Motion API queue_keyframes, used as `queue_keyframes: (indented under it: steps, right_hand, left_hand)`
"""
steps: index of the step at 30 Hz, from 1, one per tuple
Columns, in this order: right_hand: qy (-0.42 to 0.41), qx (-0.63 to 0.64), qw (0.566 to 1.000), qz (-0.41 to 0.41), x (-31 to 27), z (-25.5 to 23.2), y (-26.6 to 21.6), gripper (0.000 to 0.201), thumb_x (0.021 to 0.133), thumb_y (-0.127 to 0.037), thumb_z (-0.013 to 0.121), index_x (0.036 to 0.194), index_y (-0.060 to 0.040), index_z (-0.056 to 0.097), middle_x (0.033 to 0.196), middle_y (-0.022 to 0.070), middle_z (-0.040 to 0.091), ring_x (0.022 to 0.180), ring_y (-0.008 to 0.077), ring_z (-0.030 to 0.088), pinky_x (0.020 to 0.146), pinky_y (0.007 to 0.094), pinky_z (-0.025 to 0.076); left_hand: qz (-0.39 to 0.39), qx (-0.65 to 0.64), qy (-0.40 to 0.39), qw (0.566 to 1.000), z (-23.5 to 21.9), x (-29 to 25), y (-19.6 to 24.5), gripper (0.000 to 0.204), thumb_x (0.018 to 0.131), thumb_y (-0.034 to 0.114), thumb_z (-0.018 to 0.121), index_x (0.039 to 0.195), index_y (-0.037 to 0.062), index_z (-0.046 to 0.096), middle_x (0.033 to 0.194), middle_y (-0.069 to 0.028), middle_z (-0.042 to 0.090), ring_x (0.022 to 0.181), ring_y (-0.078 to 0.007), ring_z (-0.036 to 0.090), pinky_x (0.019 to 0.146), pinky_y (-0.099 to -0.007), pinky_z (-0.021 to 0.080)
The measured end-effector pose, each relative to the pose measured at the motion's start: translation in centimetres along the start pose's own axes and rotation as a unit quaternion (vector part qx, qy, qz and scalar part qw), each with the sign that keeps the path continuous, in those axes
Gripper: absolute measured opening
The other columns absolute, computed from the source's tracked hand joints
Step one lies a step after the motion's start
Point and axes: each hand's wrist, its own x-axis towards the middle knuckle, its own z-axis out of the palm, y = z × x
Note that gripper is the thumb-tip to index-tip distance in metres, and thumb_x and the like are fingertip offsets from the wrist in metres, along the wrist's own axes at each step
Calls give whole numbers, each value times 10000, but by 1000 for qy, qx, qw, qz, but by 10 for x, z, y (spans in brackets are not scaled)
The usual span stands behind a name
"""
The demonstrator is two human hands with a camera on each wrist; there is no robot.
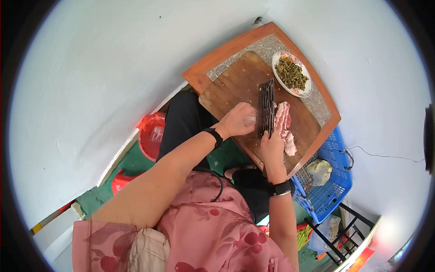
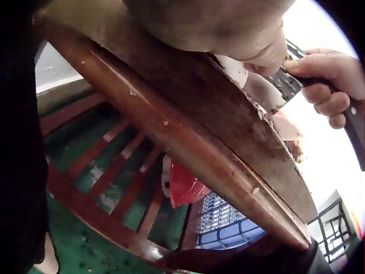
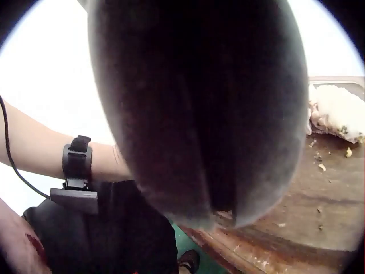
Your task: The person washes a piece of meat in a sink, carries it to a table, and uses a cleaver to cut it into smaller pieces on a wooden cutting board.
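A cleaver with dark streaks on its broad blade stands over the wooden cutting board. My right hand grips its dark handle; the curled fingers show in the left wrist view. Strips of raw, fatty pink meat lie on the board just right of the blade. My left hand is bent close to the blade's left side and slightly blurred. In the left wrist view its fingertips are right at the blade, beside pale pieces; I cannot tell whether they pinch one.
A plate of chopped dark greens stands at the board's far right, on the wood-edged table. Below the table's right side is a blue plastic basket with a pale bag. A red basin stands at the lower left.
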Motion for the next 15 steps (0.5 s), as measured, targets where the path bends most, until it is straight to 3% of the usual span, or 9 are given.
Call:
queue_keyframes:
  steps: [5,8,15]
  right_hand:
    - [13,53,998,1,-10,-8,-10,254,891,-202,492,847,47,504,697,306,571,683,477,566,581,527,445]
    - [20,65,998,13,-9,-13,-24,244,891,-195,492,846,44,500,691,306,568,683,481,563,581,528,444]
    - [52,77,996,-17,-1,7,-18,225,890,-181,490,861,42,498,694,306,567,681,484,561,586,536,440]
  left_hand:
    - [32,39,-20,999,-7,7,5,375,588,102,677,938,49,552,898,-119,518,873,-325,503,792,-387,439]
    - [5,26,-42,999,-7,4,3,401,572,104,688,947,53,554,897,-116,519,893,-327,498,809,-396,429]
    - [12,31,-46,998,-5,2,-3,409,571,114,695,946,41,549,884,-123,519,865,-322,506,783,-380,440]
